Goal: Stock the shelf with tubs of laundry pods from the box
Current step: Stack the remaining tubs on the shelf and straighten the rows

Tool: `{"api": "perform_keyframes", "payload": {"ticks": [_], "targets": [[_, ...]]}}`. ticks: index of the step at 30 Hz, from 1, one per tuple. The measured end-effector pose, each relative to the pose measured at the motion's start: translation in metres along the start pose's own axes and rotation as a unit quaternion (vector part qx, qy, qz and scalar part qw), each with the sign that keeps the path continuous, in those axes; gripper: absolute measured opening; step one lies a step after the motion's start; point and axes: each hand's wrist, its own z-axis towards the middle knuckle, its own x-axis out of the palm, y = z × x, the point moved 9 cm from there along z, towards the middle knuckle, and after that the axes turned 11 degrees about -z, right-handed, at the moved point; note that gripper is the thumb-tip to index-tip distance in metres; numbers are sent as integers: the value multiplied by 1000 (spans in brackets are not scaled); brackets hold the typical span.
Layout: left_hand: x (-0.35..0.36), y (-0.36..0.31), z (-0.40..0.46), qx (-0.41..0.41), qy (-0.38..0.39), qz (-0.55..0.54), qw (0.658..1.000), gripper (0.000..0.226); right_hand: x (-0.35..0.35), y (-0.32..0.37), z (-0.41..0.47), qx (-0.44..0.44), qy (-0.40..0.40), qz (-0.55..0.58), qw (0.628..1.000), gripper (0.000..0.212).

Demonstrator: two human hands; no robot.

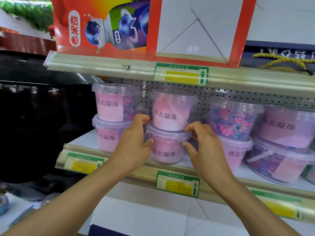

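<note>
The shelf (129, 174) is filling up: stacks of two tubs are standing left and right of the grip, so the stocking looks well along (the box is not showing, so what is left cannot be told). Both hands are working on the middle stack. The left hand (134, 142) is curling round the left side of the lower tub (166, 149) at its lid, thumb in front, fingertips reaching the foot of the upper tub (172, 113). The right hand (202, 142) is pinching the lid's right rim between thumb and bent fingers. The upper tub is sitting just above the grip, leaning slightly.
</note>
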Motion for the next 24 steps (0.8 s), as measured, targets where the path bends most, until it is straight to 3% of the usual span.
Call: {"api": "perform_keyframes", "payload": {"ticks": [3,8,16,24], "targets": [[-1,-5,1,17,19,-9,1000,61,1,1,-3,7,5,0,1000,34],[0,-9,6,18,43,19,999,74,-1,-6,1,71,38,100,992,50],[-12,-17,-5,48,-25,-35,998,63,7,-5,2,68,61,108,990,50],[-8,-10,-11,70,-63,63,994,46,8,-9,-5,53,42,54,996,36]]}}
